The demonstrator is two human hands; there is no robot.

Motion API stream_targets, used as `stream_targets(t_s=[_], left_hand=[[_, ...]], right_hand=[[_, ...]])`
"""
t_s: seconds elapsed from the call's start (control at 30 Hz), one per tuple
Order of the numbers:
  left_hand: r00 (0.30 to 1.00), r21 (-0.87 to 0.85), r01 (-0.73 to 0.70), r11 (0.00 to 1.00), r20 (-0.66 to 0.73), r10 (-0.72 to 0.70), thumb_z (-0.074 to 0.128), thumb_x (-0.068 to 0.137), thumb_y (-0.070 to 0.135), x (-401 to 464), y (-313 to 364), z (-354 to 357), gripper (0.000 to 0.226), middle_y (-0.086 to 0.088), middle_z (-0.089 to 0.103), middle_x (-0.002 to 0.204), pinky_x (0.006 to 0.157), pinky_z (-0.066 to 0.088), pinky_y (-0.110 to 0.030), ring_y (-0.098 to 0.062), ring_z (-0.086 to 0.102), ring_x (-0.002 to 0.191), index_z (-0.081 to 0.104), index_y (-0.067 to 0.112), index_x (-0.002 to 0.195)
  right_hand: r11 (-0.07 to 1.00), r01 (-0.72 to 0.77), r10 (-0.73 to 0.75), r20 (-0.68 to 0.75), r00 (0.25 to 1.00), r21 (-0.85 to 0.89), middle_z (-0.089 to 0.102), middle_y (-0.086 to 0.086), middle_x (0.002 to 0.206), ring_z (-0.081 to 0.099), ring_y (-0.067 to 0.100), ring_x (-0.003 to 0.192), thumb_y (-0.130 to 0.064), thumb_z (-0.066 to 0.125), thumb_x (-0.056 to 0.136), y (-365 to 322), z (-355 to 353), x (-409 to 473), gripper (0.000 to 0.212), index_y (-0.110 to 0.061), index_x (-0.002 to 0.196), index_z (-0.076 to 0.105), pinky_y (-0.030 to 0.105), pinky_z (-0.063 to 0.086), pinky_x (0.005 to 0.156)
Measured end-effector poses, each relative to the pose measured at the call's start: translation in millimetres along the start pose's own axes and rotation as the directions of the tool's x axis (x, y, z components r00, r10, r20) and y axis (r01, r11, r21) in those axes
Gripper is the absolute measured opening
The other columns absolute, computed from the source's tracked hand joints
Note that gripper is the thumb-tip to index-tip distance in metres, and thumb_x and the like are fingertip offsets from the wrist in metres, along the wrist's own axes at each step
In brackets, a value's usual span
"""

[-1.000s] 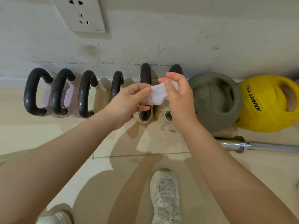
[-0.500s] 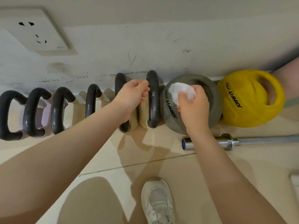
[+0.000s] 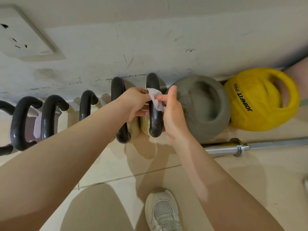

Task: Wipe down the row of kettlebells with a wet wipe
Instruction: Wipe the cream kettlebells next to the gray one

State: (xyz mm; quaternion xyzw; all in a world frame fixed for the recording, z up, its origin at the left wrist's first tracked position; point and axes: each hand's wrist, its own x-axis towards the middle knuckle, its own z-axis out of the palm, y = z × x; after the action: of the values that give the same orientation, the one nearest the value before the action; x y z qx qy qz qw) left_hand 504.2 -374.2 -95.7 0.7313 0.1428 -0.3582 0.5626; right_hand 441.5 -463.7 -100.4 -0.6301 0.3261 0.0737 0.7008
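Several kettlebells with black handles stand in a row along the wall. The white wet wipe [image 3: 155,100] lies over the black handle [image 3: 155,120] of the rightmost small kettlebell. My left hand [image 3: 135,104] pinches the wipe's upper left edge. My right hand [image 3: 171,112] holds its right side against the handle, fingers curled at the wipe. Just left stands another black handle [image 3: 117,90]. Right of my hands sit a grey soft kettlebell [image 3: 205,105] and a yellow JOINFIT kettlebell [image 3: 256,104].
A steel barbell [image 3: 253,146] lies on the tile floor at the right. A wall socket [image 3: 21,35] is on the scuffed wall at the upper left. My white shoe [image 3: 162,212] stands below. Another person's limb [image 3: 298,70] shows at the far right.
My right hand carried the wipe from the grey kettlebell left onto the black handle. My left hand moved from the neighbouring handle to take the wipe's edge.
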Motion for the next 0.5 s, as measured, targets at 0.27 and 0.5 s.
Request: stream_targets(t_s=[0.27,0.5], left_hand=[[0.996,-0.037,0.044,0.998,0.079,-0.041,0.061,0.088,0.019,7,1,-7,0.028,-0.01,0.068,0.1,0.07,0.057,-0.033,-0.023,0.066,0.09,0.057,0.007,0.112],[0.985,-0.133,0.111,0.985,0.15,-0.09,0.053,0.093,0.017,12,0,-12,0.011,-0.011,0.061,0.104,0.061,0.056,-0.032,-0.02,0.064,0.077,0.053,0.011,0.102]], right_hand=[[0.993,0.001,-0.012,-0.094,0.996,-0.122,0.067,0.016,0.097,0.065,0.033,0.09,-0.028,0.053,0.091,-2,9,26,0.026,-0.005,0.099,0.061,0.052,0.053,0.083],[0.996,-0.032,0.024,-0.089,0.996,-0.085,0.065,0.017,0.088,0.064,0.036,0.089,-0.024,0.045,0.096,-14,19,47,0.029,-0.002,0.096,0.063,0.051,0.054,0.084]])
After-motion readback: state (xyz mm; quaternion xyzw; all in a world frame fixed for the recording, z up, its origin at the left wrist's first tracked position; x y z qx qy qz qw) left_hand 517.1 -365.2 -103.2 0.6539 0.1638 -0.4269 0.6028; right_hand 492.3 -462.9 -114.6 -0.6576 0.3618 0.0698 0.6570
